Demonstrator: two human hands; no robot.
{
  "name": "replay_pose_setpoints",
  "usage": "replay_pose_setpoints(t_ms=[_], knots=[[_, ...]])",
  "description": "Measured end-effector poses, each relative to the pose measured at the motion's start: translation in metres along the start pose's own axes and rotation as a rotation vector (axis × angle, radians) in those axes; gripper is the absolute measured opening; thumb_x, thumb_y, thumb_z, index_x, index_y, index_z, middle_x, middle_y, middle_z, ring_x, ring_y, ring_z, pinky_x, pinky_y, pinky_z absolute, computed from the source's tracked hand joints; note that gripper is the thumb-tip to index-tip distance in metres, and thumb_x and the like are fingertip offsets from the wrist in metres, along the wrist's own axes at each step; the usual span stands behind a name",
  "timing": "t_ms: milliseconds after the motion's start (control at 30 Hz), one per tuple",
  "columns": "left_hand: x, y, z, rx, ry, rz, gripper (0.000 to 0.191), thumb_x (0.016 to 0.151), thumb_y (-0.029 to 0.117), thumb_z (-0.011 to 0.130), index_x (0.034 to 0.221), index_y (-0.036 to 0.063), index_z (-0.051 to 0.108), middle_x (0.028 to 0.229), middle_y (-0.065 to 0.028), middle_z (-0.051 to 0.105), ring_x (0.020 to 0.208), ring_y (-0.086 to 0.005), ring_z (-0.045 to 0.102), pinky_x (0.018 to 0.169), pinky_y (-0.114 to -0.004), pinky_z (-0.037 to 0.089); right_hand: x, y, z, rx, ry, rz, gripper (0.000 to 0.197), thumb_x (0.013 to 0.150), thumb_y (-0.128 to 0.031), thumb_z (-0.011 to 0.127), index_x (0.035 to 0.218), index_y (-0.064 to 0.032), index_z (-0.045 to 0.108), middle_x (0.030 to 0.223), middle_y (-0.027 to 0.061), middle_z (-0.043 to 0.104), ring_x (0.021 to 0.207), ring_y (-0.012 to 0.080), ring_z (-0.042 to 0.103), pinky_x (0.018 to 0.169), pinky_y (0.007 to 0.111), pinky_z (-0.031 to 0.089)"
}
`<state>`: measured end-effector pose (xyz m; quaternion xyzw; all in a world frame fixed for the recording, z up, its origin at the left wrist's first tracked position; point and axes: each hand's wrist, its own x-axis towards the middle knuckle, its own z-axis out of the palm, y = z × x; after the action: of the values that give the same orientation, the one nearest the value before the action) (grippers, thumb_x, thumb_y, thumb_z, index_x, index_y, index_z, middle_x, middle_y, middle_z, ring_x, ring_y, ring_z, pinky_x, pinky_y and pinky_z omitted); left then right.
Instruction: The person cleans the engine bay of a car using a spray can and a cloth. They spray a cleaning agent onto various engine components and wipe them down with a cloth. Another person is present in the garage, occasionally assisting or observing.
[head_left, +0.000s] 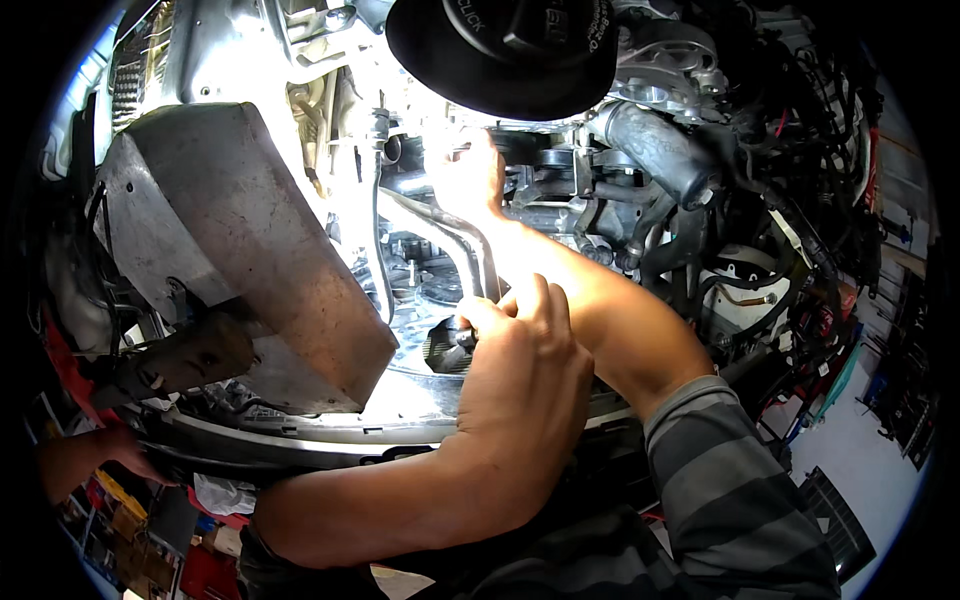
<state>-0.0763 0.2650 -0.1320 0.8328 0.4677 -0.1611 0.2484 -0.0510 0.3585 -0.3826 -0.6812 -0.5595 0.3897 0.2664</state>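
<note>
My left hand has its thumb and fingers closed around the lower part of a pair of bent pipes in a vehicle's engine bay. Just below the thumb is a dark ribbed part, partly covered by the hand. My right hand reaches farther in, its fingers curled near the dark pulleys at the front of the engine. Strong glare hides whatever its fingertips touch. My right forearm passes behind my left hand. A black oil filler cap with writing looms large above my right hand.
A bent sheet-metal cover fills the left side. At the right are a grey cylindrical duct and bundled wiring. The front crossmember runs below. Another person's hand rests at the far left edge.
</note>
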Motion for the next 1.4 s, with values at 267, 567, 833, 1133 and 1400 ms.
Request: replay_pose_setpoints(t_ms=[267,567,833,1133,1400], knots=[[0.001,-0.002,-0.002,-0.059,-0.012,0.002,0.013,0.085,0.020,0.062,0.084,0.0132,0.073,0.092,-0.0069,0.057,0.094,-0.0205,0.054,0.068,-0.035,0.043,0.000,0.003,0.009,-0.192,-0.216,-0.229,0.024,0.094,-0.023,0.059,0.116,-0.0184,0.069,0.078,0.0151,0.071,0.075,0.0308,0.072,0.073,0.043,0.056],[0.001,0.000,0.001,-0.071,0.015,-0.007,0.014,0.086,0.020,0.062,0.085,0.0123,0.074,0.093,-0.0069,0.058,0.094,-0.0204,0.054,0.068,-0.035,0.044,0.009,0.002,0.010,-0.232,-0.249,-0.217,0.026,0.095,-0.029,0.054,0.104,-0.0122,0.071,0.080,0.0174,0.071,0.070,0.0343,0.069,0.072,0.045,0.055],[0.000,0.000,-0.004,-0.015,-0.013,0.002,0.019,0.088,0.023,0.062,0.089,0.0097,0.075,0.095,-0.0090,0.058,0.095,-0.0217,0.054,0.069,-0.035,0.045,0.007,-0.004,-0.036,-0.381,-0.357,-0.398,0.025,0.092,-0.025,0.056,0.113,-0.0215,0.070,0.086,0.0090,0.073,0.074,0.0282,0.072,0.072,0.040,0.059],[0.001,0.001,0.002,-0.064,0.017,-0.017,0.025,0.089,0.027,0.064,0.087,0.0038,0.073,0.094,-0.0095,0.057,0.096,-0.0229,0.053,0.071,-0.038,0.047,0.037,0.030,-0.068,-1.024,-0.280,-0.718,0.030,0.093,-0.020,0.054,0.123,-0.0202,0.059,0.082,0.0050,0.071,0.067,0.0259,0.070,0.061,0.042,0.056],[0.001,0.001,0.001,-0.050,0.027,-0.029,0.036,0.093,0.036,0.062,0.089,0.0018,0.072,0.093,-0.0087,0.057,0.095,-0.0223,0.053,0.074,-0.039,0.048,0.043,0.043,-0.099,-0.992,-0.233,-0.595,0.024,0.097,-0.026,0.050,0.115,-0.0209,0.065,0.077,0.0150,0.072,0.071,0.0348,0.072,0.070,0.049,0.056]])
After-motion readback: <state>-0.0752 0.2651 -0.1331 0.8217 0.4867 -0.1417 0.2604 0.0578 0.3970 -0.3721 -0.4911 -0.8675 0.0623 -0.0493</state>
